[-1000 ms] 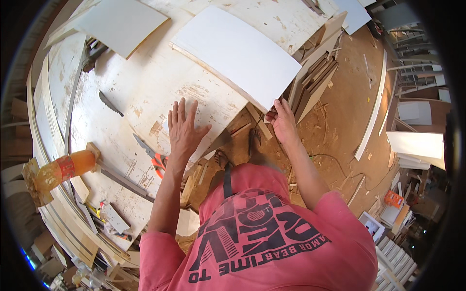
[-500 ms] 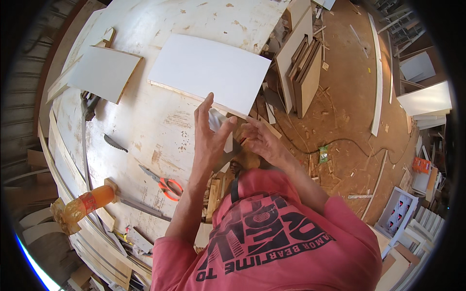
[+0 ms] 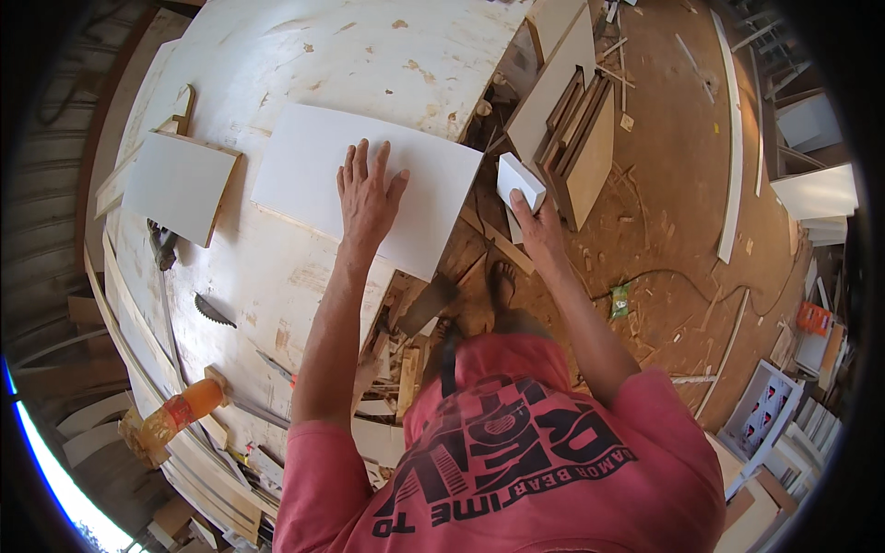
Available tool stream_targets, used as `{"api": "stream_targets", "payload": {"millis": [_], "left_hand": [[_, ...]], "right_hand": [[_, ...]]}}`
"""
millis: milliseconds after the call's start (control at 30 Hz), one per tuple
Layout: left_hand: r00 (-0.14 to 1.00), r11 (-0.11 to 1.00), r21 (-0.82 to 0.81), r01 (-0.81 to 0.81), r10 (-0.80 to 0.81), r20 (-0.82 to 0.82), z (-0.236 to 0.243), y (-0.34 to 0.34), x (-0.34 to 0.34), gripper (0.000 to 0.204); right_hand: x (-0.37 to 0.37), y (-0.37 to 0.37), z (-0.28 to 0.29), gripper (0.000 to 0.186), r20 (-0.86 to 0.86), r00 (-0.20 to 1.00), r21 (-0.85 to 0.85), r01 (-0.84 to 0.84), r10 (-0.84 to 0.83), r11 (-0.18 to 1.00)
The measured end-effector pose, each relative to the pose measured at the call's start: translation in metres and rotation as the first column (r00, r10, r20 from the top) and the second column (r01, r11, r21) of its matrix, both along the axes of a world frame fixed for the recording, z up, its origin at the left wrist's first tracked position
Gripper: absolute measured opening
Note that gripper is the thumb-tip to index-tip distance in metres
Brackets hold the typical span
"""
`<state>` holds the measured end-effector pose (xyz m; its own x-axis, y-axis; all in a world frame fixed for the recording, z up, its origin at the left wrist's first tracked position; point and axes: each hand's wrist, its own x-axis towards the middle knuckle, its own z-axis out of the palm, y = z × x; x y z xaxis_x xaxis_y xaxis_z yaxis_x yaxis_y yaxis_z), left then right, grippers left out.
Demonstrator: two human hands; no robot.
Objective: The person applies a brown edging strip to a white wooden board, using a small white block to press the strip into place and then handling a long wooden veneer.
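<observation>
A white rectangular board [image 3: 300, 170] with a raw wood edge lies on the worktable, near the table's right edge. My left hand [image 3: 369, 201] rests on its white face, palm down, the fingers stretched out. To the right of the board, past the table edge, my right hand [image 3: 542, 229] grips a small white rectangular block [image 3: 517, 181]. The thumb presses on the block's near side; the other fingers are hidden beneath it. Block and board are apart in the picture.
A smaller pale board [image 3: 180, 187] and a dark serrated blade [image 3: 214, 311] lie left on the table [image 3: 277, 295]. A bottle of orange liquid [image 3: 192, 404] stands nearer. Panels [image 3: 590, 170] lean at the right; a cable [image 3: 678, 274] and wood scraps cover the floor.
Both hands were by the board's near edge. My left hand is now flat on the board; my right has moved right and farther out, with the white block in its grip.
</observation>
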<state>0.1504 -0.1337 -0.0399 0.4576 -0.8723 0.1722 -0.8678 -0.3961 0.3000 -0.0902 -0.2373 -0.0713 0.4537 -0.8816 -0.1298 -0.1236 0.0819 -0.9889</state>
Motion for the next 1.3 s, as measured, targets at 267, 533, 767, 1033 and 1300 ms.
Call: {"api": "stream_targets", "payload": {"millis": [267,533,767,1033,1300], "left_hand": [[0.989,0.998,0.054,0.039,-0.046,0.14,-0.021,-0.007,0.006,0.055],[0.99,1.0,-0.004,0.007,-0.006,0.139,-0.025,-0.011,0.002,0.056],[0.992,0.999,-0.031,-0.007,0.011,0.127,-0.024,-0.008,0.007,0.056],[0.995,1.0,-0.001,0.007,-0.007,0.103,-0.022,-0.007,0.005,0.057],[0.99,0.998,-0.007,0.057,-0.055,0.129,-0.022,-0.003,0.005,0.059]], "right_hand": [[0.04,0.006,-0.023,0.044,0.079,0.985,-0.031,0.154,-0.151,0.988],[0.026,0.098,-0.014,0.036,-0.075,0.989,0.082,0.136,-0.13,0.987],[-0.015,0.192,-0.003,0.041,-0.131,0.928,-0.096,-0.363,0.349,0.927],[0.03,0.115,-0.003,0.047,0.01,0.991,0.038,0.133,-0.134,0.99],[0.064,0.022,-0.011,0.052,0.079,0.973,-0.101,0.222,-0.215,0.97]]}}
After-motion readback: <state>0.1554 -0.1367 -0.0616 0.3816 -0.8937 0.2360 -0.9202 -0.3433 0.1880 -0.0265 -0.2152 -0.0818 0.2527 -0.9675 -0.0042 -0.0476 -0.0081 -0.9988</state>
